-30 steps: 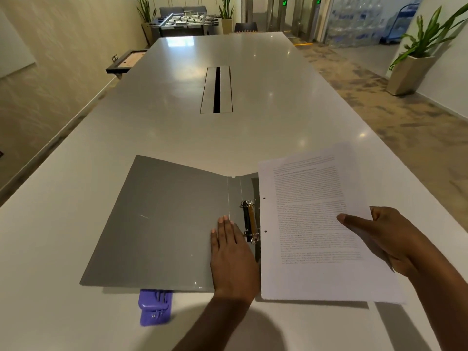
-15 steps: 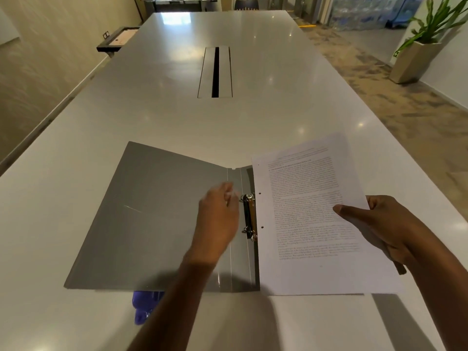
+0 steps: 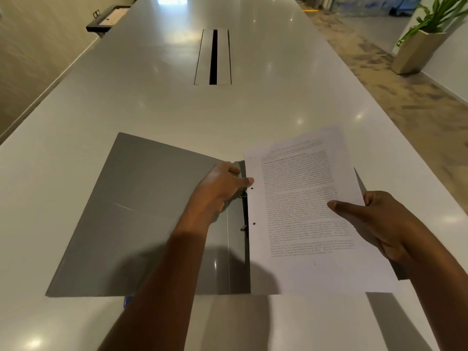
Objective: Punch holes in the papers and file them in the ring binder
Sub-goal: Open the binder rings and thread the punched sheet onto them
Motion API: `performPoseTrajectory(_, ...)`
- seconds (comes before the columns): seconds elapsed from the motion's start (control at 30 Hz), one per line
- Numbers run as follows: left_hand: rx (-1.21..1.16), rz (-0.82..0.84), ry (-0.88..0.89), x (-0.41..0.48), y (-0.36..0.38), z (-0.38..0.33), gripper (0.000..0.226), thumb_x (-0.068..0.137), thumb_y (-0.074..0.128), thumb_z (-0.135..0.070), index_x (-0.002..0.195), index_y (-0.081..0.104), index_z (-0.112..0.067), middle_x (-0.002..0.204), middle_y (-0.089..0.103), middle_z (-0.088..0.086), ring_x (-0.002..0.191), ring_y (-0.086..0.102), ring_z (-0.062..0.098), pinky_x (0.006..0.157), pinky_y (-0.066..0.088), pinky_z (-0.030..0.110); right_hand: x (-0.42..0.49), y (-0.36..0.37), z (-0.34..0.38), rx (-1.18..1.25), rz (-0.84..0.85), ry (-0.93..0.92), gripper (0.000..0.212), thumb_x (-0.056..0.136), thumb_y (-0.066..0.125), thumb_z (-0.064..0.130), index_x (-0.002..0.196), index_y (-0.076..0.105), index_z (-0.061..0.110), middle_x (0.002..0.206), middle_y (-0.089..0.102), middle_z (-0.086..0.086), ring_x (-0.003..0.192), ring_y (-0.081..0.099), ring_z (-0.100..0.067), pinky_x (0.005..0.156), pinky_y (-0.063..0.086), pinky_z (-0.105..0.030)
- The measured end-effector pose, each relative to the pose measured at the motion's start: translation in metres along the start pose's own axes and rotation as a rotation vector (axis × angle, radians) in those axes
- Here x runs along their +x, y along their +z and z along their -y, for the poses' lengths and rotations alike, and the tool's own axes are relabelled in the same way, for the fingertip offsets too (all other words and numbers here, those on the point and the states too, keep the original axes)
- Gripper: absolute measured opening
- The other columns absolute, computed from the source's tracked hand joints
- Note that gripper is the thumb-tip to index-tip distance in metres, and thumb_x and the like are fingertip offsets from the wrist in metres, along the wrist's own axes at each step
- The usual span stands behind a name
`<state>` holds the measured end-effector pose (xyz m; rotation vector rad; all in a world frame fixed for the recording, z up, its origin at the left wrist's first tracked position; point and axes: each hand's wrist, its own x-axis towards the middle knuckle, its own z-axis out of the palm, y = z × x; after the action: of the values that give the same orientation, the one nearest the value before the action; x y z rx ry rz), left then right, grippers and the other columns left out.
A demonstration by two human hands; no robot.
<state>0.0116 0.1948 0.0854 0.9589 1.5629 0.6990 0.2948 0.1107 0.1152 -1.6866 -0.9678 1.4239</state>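
Papers in grip of right hand above binder; left hand over rings, grip unclear; planter beyond table.

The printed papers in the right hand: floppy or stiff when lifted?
Probably floppy: the printed papers look thin. Likely light: the right hand holds them up by one edge. Their punched holes sit near the margin, so tugging might tear them.

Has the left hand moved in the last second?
Yes. The left hand has gone from lying flat on the binder beside the rings' near end, up the spine to the far ring, by the paper.
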Motion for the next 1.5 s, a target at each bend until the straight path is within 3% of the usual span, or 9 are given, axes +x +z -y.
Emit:
performPoseTrajectory(0.2,-0.003,0.014,0.015,0.006,-0.001,0.006,0.055,0.086,0.079,0.004,0.136,0.057,-0.005,0.122,0.064,0.010,0.073,0.067,0.008,0.046,0.049,0.009,-0.001,0.007,0.001,-0.028,-0.020,-0.007,0.006,0.092,0.072,0.007,0.095,0.073,0.002,0.087,0.082,0.000,0.072,0.079,-0.018,0.053,0.060,-0.022)
performPoseTrajectory(0.47,-0.053,0.032,0.051,0.019,-0.001,0.017,0.064,0.081,0.084,0.001,0.137,0.056,-0.008,0.103,0.076,0.015,0.091,0.077,0.025,0.081,0.066,0.035,0.002,0.005,-0.001,-0.113,-0.058,-0.043,0.017,0.088,0.078,0.015,0.101,0.076,0.004,0.101,0.082,-0.002,0.088,0.079,-0.029,0.087,0.061,-0.045)
performPoseTrajectory(0.57,-0.068,0.036,0.061,0.020,0.000,0.017,0.061,0.079,0.085,0.002,0.133,0.058,-0.007,0.101,0.076,0.016,0.087,0.076,0.023,0.077,0.065,0.032,0.002,0.004,-0.002,-0.101,-0.063,-0.054,0.017,0.089,0.078,0.014,0.103,0.077,0.004,0.105,0.081,-0.003,0.092,0.079,-0.027,0.089,0.060,-0.042)
performPoseTrajectory(0.67,-0.072,0.039,0.060,0.020,0.001,0.016,0.059,0.078,0.086,0.002,0.129,0.058,-0.008,0.103,0.077,0.016,0.088,0.076,0.021,0.069,0.063,0.025,0.002,0.002,-0.001,-0.121,-0.069,-0.066,0.017,0.089,0.078,0.014,0.103,0.077,0.005,0.106,0.081,-0.002,0.092,0.079,-0.025,0.083,0.060,-0.036)
performPoseTrajectory(0.83,-0.028,0.040,0.064,0.022,0.002,0.019,0.057,0.076,0.089,-0.003,0.126,0.062,-0.010,0.103,0.078,0.016,0.092,0.076,0.025,0.088,0.064,0.043,-0.002,0.000,0.004,-0.139,-0.076,-0.076,0.015,0.089,0.078,0.014,0.102,0.077,0.006,0.105,0.081,0.000,0.087,0.079,-0.021,0.063,0.059,-0.020)
performPoseTrajectory(1.03,-0.044,-0.027,0.157,0.015,0.000,0.026,0.040,0.079,0.084,-0.001,0.115,0.068,-0.006,0.085,0.073,0.008,0.078,0.074,0.024,0.083,0.066,0.044,-0.004,0.003,0.008,-0.228,-0.109,-0.120,0.008,0.090,0.077,0.011,0.095,0.077,0.005,0.089,0.078,0.004,0.058,0.074,-0.006,0.044,0.049,-0.011)
performPoseTrajectory(1.2,0.293,-0.258,0.382,-0.017,-0.005,0.036,0.011,0.091,0.074,-0.017,0.084,0.075,-0.009,0.067,0.065,-0.005,0.053,0.059,0.001,0.050,0.042,0.005,-0.004,0.000,0.006,-0.227,-0.095,-0.089,0.013,0.089,0.078,0.014,0.098,0.077,0.005,0.101,0.080,-0.003,0.071,0.078,-0.012,0.057,0.057,-0.019)
performPoseTrajectory(1.37,0.148,0.211,-0.046,-0.040,-0.011,0.045,0.034,0.096,0.071,-0.040,0.075,0.071,-0.013,0.055,0.053,-0.001,0.041,0.037,0.009,0.039,0.029,0.021,-0.005,-0.001,0.006,-0.169,-0.079,-0.088,0.011,0.092,0.074,0.006,0.098,0.074,-0.003,0.095,0.077,-0.001,0.060,0.075,-0.005,0.048,0.051,-0.010)
performPoseTrajectory(1.5,0.074,0.349,-0.086,-0.036,-0.011,0.054,0.023,0.092,0.078,-0.030,0.082,0.076,-0.010,0.057,0.050,-0.001,0.044,0.031,0.010,0.039,0.024,0.021,-0.004,0.000,0.006,-0.169,-0.072,-0.091,0.011,0.091,0.075,0.007,0.099,0.075,-0.001,0.095,0.080,0.001,0.065,0.077,-0.007,0.051,0.054,-0.012)
